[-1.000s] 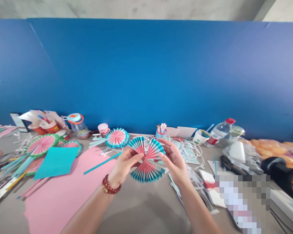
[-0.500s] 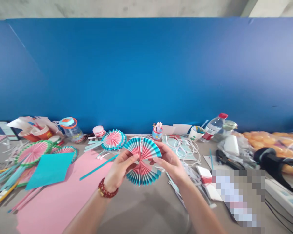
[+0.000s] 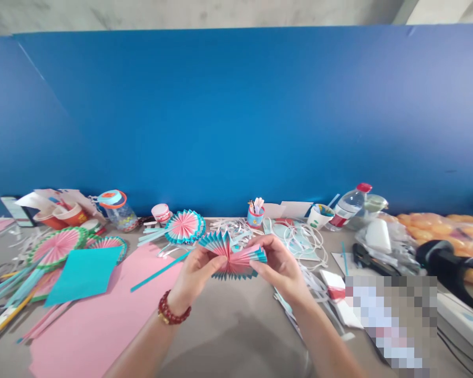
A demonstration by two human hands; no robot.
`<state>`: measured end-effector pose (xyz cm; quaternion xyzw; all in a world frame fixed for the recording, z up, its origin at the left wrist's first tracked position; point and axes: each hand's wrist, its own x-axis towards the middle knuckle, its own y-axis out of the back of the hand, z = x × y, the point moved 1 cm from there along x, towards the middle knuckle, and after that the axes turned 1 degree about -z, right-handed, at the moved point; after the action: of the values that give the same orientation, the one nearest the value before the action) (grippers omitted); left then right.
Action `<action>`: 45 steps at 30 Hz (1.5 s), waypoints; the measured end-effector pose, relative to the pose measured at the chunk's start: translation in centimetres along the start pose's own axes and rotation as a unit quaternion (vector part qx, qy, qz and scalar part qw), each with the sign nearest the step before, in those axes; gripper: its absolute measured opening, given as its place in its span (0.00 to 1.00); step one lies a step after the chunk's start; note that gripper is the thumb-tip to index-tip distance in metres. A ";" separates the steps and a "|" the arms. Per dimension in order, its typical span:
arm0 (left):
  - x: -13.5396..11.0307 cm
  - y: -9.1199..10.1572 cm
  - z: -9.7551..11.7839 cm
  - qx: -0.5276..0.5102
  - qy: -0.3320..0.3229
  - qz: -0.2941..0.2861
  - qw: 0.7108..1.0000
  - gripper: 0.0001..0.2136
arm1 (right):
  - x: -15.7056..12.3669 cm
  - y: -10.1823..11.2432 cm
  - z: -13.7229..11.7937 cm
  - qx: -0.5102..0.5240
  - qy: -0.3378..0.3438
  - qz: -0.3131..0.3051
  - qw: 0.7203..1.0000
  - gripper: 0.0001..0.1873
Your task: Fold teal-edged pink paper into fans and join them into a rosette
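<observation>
Between my two hands, above the table, is a pleated paper fan (image 3: 217, 243) in pink with a teal edge. My left hand (image 3: 200, 268) pinches it near its centre, thumb on top. On the other side, my right hand (image 3: 275, 265) grips a bunched section of the folds between thumb and fingers. The far left part of the fan stands spread, while the right part is pressed narrower; its lower pleats show beneath. A finished-looking pink and teal paper rosette (image 3: 184, 227) lies just beyond my left hand. Fingers under the paper are partly hidden.
Left are a pink sheet (image 3: 102, 315), a teal sheet (image 3: 84, 275), a teal strip (image 3: 157, 273) and green-edged rosettes (image 3: 57, 247). At the back stand a jar (image 3: 119, 212), a pen cup (image 3: 255, 214) and a bottle (image 3: 349, 207). White cords (image 3: 319, 241) lie right.
The fan has tilted flatter, and its right section has been squeezed from a wide spread into a narrow bunch. Both hands still hold it. The view has shifted slightly.
</observation>
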<state>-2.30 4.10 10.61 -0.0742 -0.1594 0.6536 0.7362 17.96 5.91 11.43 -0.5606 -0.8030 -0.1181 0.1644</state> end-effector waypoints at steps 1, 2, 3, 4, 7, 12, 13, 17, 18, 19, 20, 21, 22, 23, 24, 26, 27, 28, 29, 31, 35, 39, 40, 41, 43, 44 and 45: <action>0.0 0.1 0.0 0.001 -0.006 -0.002 1.000 0.12 | 0.0 0.0 -0.1 -0.002 0.013 -0.004 1.000 0.10; 0.0 0.1 0.0 0.001 -0.010 -0.004 1.000 0.12 | 0.0 -0.1 -0.3 -0.005 0.025 -0.008 1.000 0.10; 0.1 0.2 0.1 -0.002 -0.012 -0.005 1.000 0.12 | 0.0 -0.1 -0.4 -0.009 0.035 -0.012 0.999 0.10; 0.1 0.3 0.0 -0.007 -0.013 -0.005 1.000 0.12 | 0.0 -0.2 -0.6 -0.015 0.046 -0.014 0.999 0.10; 0.3 0.6 0.0 -0.031 -0.017 0.006 0.999 0.12 | -0.2 -0.5 -1.0 -0.048 0.090 -0.020 0.995 0.11; 0.8 0.8 -0.1 -0.077 -0.049 -0.006 0.996 0.10 | -0.4 -1.2 -1.7 -0.143 0.181 -0.035 0.972 0.13; 0.9 0.8 -0.2 -0.084 -0.055 -0.015 0.995 0.10 | -0.4 -1.3 -1.8 -0.163 0.197 -0.034 0.966 0.13; 1.1 0.8 -0.4 -0.102 -0.059 -0.044 0.992 0.13 | -0.5 -1.7 -2.2 -0.226 0.247 -0.039 0.942 0.17; 1.2 0.8 -0.4 -0.105 -0.058 -0.046 0.992 0.15 | -0.6 -1.9 -2.2 -0.238 0.255 -0.044 0.936 0.18; 1.2 0.8 -0.5 -0.108 -0.057 -0.047 0.991 0.16 | -0.6 -2.0 -2.3 -0.249 0.262 -0.050 0.931 0.19; 1.2 0.9 -0.5 -0.109 -0.055 -0.046 0.991 0.16 | -0.6 -2.0 -2.3 -0.257 0.266 -0.053 0.927 0.19; 1.2 0.9 -0.6 -0.108 -0.053 -0.044 0.992 0.15 | -0.7 -2.1 -2.4 -0.262 0.269 -0.056 0.925 0.19; 1.1 1.0 -0.6 -0.106 -0.048 -0.039 0.992 0.15 | -0.7 -2.1 -2.4 -0.262 0.272 -0.059 0.924 0.19; 1.1 1.0 -0.7 -0.104 -0.042 -0.032 0.993 0.15 | -0.7 -2.1 -2.5 -0.255 0.275 -0.061 0.925 0.20; 1.1 1.1 -0.8 -0.102 -0.036 -0.022 0.994 0.15 | -0.7 -2.0 -2.6 -0.241 0.275 -0.066 0.929 0.22; 1.0 1.2 -1.0 -0.090 -0.028 -0.004 0.996 0.15 | -0.7 -1.8 -2.8 -0.191 0.253 -0.085 0.945 0.24; 0.9 1.2 -1.0 -0.079 -0.027 -0.002 0.996 0.15 | -0.6 -1.6 -2.7 -0.159 0.231 -0.090 0.956 0.23; 0.8 1.2 -1.1 -0.064 -0.029 -0.004 0.998 0.16 | -0.6 -1.5 -2.7 -0.126 0.200 -0.087 0.968 0.22; 0.7 1.2 -1.1 -0.045 -0.032 -0.011 0.998 0.16 | -0.5 -1.3 -2.5 -0.096 0.163 -0.073 0.979 0.21; 0.4 1.0 -0.9 0.002 -0.040 -0.039 0.998 0.16 | -0.3 -1.0 -2.0 -0.032 0.083 -0.032 0.996 0.16; 0.0 0.7 -0.6 0.107 -0.070 -0.107 0.986 0.19 | 0.1 -1.1 -0.5 0.101 -0.047 -0.035 0.993 0.11; -0.2 0.8 -0.5 0.227 -0.123 -0.122 0.958 0.21 | 0.1 -1.4 0.5 0.131 -0.086 -0.056 0.986 0.20; -0.3 0.8 -0.5 0.259 -0.133 -0.124 0.949 0.20 | 0.1 -1.5 0.6 0.132 -0.093 -0.059 0.985 0.19; -0.4 0.7 -0.4 0.287 -0.143 -0.125 0.939 0.20 | 0.1 -1.5 0.7 0.133 -0.099 -0.061 0.984 0.19; -0.7 0.4 0.1 0.331 -0.162 -0.119 0.922 0.20 | 0.0 -1.6 0.7 0.140 -0.103 -0.053 0.983 0.17; -0.9 0.2 0.4 0.346 -0.171 -0.111 0.916 0.19 | 0.0 -1.6 0.7 0.145 -0.100 -0.045 0.983 0.16; -1.0 0.0 0.7 0.358 -0.176 -0.106 0.911 0.18 | 0.0 -1.6 0.6 0.148 -0.093 -0.035 0.984 0.15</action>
<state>-2.62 3.00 11.17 0.3282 -0.0484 0.5873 0.7382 16.36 5.56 10.89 -0.5099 -0.8427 0.0496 0.1658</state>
